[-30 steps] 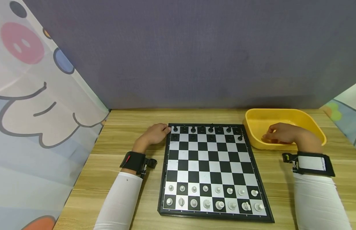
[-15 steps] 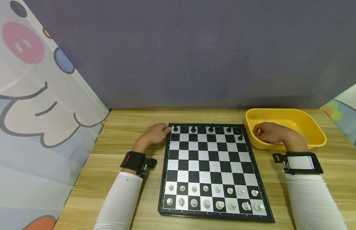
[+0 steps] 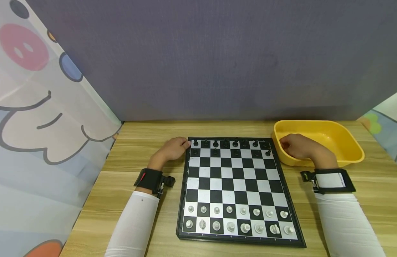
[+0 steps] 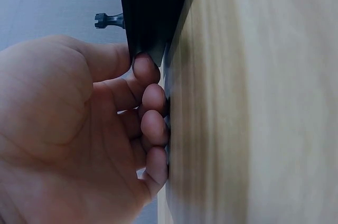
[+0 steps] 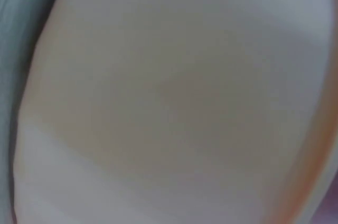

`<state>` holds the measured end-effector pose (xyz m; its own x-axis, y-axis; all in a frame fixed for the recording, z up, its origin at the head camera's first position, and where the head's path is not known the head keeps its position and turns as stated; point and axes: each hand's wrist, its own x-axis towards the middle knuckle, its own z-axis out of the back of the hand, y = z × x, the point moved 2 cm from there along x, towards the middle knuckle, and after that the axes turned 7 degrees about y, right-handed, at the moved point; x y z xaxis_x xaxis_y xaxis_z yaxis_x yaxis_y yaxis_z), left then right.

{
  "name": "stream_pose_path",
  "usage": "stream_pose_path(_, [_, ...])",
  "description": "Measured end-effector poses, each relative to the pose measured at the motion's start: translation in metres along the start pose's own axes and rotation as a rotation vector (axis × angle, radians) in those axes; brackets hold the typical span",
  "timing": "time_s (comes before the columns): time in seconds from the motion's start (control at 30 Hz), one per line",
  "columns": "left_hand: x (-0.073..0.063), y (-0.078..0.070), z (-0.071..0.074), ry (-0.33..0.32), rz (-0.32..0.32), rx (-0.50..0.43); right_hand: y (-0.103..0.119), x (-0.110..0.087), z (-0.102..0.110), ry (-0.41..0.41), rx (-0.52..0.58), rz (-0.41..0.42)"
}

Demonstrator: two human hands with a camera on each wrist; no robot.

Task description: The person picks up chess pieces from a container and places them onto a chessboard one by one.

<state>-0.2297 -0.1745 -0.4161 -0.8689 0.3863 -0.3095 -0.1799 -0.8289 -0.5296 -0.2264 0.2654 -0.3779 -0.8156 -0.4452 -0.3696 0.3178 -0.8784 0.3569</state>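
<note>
A chessboard with a black frame lies on the table. My left hand stands at its far left corner. In the left wrist view, the thumb and index finger pinch the board's edge while the other fingers curl down against the table. White chess pieces, among them a queen-side pawn, fill the two near rows. Black pieces stand in the far row, with a black pawn before them at the right. Inside a yellow basin is my right hand; its fingertips are hidden, so I cannot tell what they hold.
The wooden table runs back to a grey upright panel. The basin sits right beside the board's far right corner. A cartoon-printed curtain hangs at the left. A pale blurred surface takes up most of the right wrist view.
My right hand has moved left within the basin, toward its left wall, and its fingers have gone out of sight. The left hand and the board have stayed still.
</note>
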Motion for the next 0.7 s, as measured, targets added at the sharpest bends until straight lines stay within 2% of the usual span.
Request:
stream_pose_path(0.53, [0.0031,0.0016,-0.0010,0.001,-0.009,0.003,0.0022,-0.0026,0.0058,-0.024,0.033,-0.005])
stream_pose_path(0.7, [0.0039,0.0021,-0.0023,0.002,-0.016,0.004,0.0012,-0.0053,0.0087,-0.057,0.039,-0.011])
